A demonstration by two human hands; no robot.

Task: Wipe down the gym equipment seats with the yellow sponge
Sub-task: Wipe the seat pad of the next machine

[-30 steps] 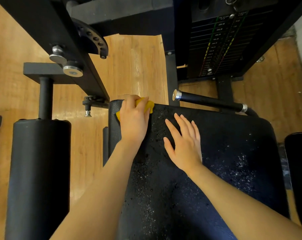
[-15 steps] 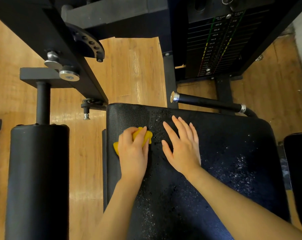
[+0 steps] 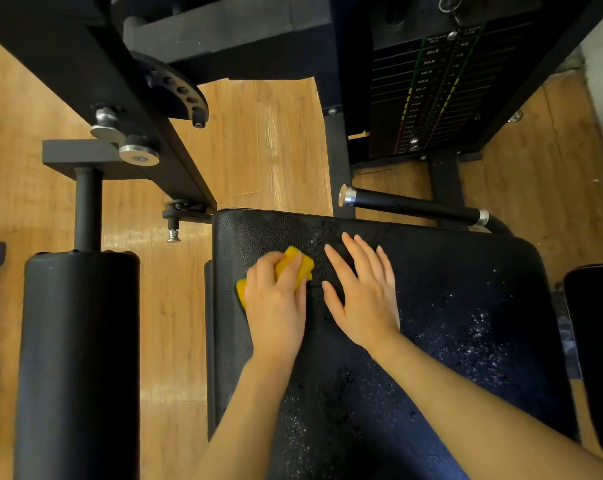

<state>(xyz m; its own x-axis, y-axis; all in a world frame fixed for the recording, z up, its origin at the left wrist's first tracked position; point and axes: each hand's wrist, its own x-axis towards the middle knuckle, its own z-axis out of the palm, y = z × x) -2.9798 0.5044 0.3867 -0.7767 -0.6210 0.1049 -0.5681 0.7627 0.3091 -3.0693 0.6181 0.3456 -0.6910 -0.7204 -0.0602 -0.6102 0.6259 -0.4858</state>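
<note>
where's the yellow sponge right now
In the head view, the yellow sponge sits under the left hand on the black padded seat, near its far-left corner, beside the flat right hand.

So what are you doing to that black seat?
A person is wiping the seat of a gym machine. The left hand grips a yellow sponge and presses it on the seat near its far left corner. The right hand lies flat on the seat beside it, fingers spread. Droplets speckle the right side and the near part of the seat, so much of it looks unwiped.

sponge [image 3: 303, 268] on seat [image 3: 449, 289], roller pad [image 3: 78, 358] left
</note>
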